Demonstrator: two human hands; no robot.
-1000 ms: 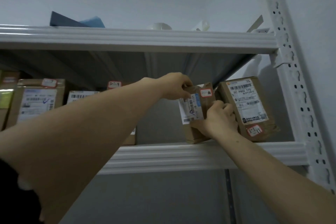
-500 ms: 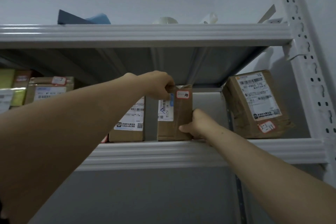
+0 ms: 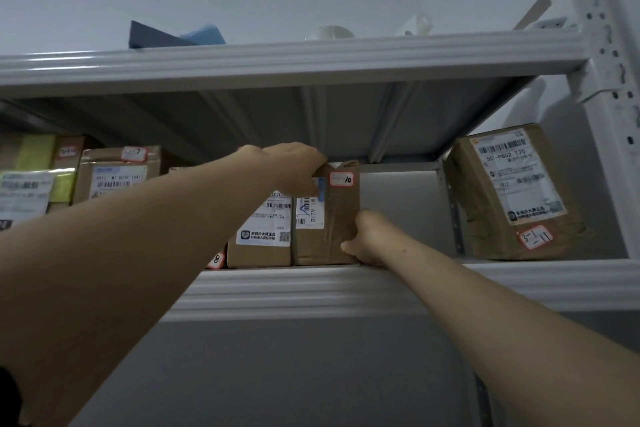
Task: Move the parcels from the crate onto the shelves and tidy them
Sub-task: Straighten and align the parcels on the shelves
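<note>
A narrow brown parcel (image 3: 332, 225) with a red-edged tag marked 10 stands upright on the white metal shelf (image 3: 346, 288). My left hand (image 3: 294, 172) grips its top left corner. My right hand (image 3: 363, 239) holds its lower right edge, fingers curled round the side. The parcel stands against another brown parcel (image 3: 261, 236) on its left. A larger parcel (image 3: 509, 194) tagged 11 leans tilted at the shelf's right end, apart from the held one.
More parcels (image 3: 114, 173) line the shelf to the left, one with yellow tape (image 3: 34, 177). The upper shelf (image 3: 277, 59) carries a dark board, a blue item and white objects. A perforated white upright (image 3: 609, 80) bounds the right side. A gap lies between parcels 10 and 11.
Both hands slid the parcel marked 10 leftwards, away from parcel 11, and stood it upright against the neighbouring parcel. The camera view shifted a little to the left.
</note>
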